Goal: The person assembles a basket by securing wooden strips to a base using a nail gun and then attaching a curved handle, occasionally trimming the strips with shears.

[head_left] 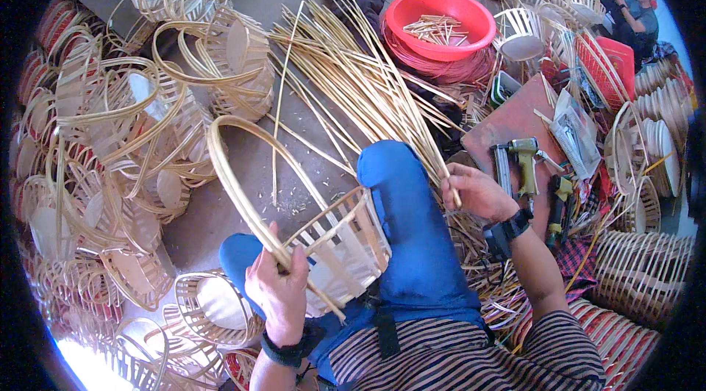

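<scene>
Hand basket work, seated. The basket [334,260] rests tilted on the lap between the knees, its arched handle [223,170] rising toward the far left. The left hand [278,289] has its fingers closed round the handle's near foot, beside the rim; the right hand [478,189] has its fingers curled near the free end of a cane [435,148], apparently pinching it, though the tips are partly hidden. For good work, the left grip should stay firm at the foot, and the cane should be drawn along its length, clear of the bundle [346,60]. Edges: loose baskets [220,306] crowd the left; a nail gun [526,163] lies on a board [482,126] just beyond the right hand. Bare floor [193,233] opens left of the handle.
</scene>
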`<state>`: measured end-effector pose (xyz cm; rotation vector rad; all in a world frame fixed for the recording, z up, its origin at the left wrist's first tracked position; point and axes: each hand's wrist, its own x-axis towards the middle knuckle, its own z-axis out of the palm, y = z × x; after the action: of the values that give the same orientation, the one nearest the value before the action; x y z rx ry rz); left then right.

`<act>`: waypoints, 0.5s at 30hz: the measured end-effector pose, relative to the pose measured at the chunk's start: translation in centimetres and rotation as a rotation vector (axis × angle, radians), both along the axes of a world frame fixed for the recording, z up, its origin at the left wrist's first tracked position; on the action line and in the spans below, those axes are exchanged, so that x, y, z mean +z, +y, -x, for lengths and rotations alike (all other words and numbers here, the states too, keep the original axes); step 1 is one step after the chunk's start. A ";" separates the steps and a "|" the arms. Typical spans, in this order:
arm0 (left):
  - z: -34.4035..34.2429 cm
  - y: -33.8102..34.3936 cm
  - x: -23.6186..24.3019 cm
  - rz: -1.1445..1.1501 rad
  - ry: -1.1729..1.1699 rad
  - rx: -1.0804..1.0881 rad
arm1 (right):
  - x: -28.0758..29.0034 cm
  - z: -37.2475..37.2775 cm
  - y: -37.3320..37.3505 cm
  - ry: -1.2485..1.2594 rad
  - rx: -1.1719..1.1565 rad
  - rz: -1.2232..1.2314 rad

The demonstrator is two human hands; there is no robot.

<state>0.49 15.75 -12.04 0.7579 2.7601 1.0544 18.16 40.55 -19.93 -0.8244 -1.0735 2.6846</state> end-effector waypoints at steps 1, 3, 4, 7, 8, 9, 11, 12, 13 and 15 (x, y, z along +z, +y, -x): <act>-0.1 0.1 0.1 0.005 0.029 -0.022 | 0.9 0.3 -1.0 0.039 0.060 0.019; -0.1 0.7 -0.2 -0.040 0.111 -0.054 | 2.3 0.4 -3.7 0.086 0.181 0.030; -0.2 1.0 -0.3 -0.054 0.171 -0.079 | 2.9 0.3 -5.2 0.106 0.216 0.054; -0.7 0.9 0.0 0.038 0.414 -0.227 | 4.5 0.2 -8.9 0.111 0.398 0.002; -0.9 0.8 0.1 0.088 0.493 -0.284 | 4.9 0.2 -9.8 0.108 0.461 -0.064; -1.1 0.8 0.2 0.118 0.530 -0.309 | 5.2 0.4 -10.7 0.099 0.522 -0.151; -1.6 1.1 0.1 0.131 0.593 -0.323 | 5.2 0.7 -12.2 0.154 0.577 -0.283; -1.8 1.3 -0.2 0.105 0.552 -0.331 | 5.3 0.9 -12.7 0.191 0.588 -0.381; -1.7 1.6 -0.6 0.082 0.543 -0.317 | 5.4 1.4 -13.4 0.241 0.572 -0.505; -1.6 2.4 -1.1 0.028 0.529 -0.296 | 5.4 2.2 -14.8 0.277 0.481 -0.700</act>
<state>2.07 18.11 -13.12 1.5811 2.9099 0.8490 15.99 25.74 -14.49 -0.0685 -2.1368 2.3190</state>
